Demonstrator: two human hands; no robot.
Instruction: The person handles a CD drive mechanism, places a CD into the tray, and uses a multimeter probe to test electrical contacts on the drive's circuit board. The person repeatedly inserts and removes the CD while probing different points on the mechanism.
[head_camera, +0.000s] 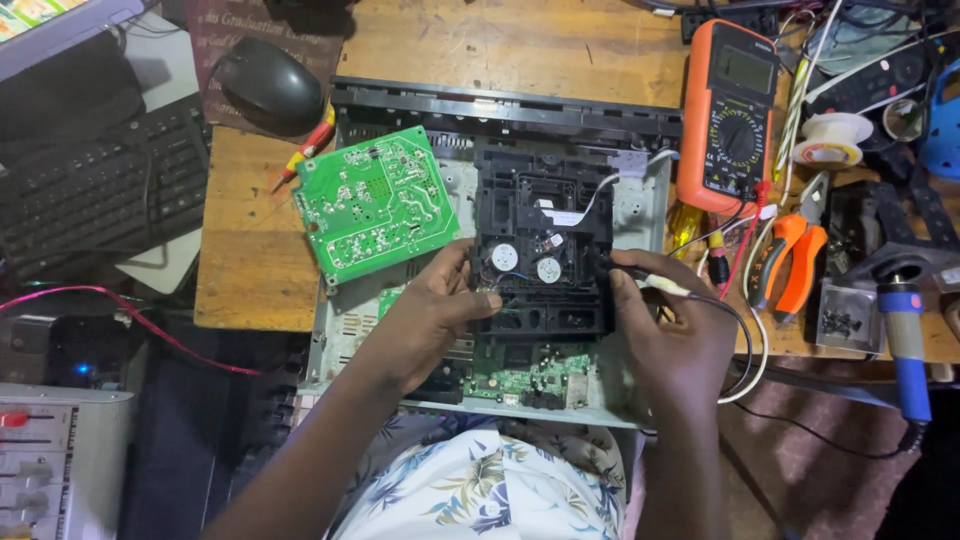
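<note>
On the wooden bench (255, 250), inside an opened grey chassis (640, 200), sits a black disc-drive mechanism (545, 235). Left hand (432, 315) grips its lower left edge, fingers curled onto it. Right hand (675, 335) pinches a probe with black lead (655, 283) against the mechanism's right side. Green circuit board (375, 203) lies tilted just left; orange multimeter (728, 115) at right.

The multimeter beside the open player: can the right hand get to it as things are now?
Probably yes. The multimeter lies uncovered on the table, up and right of the right hand. But that hand's fingers already hold a probe, so it would reach with the probe in hand.
</note>
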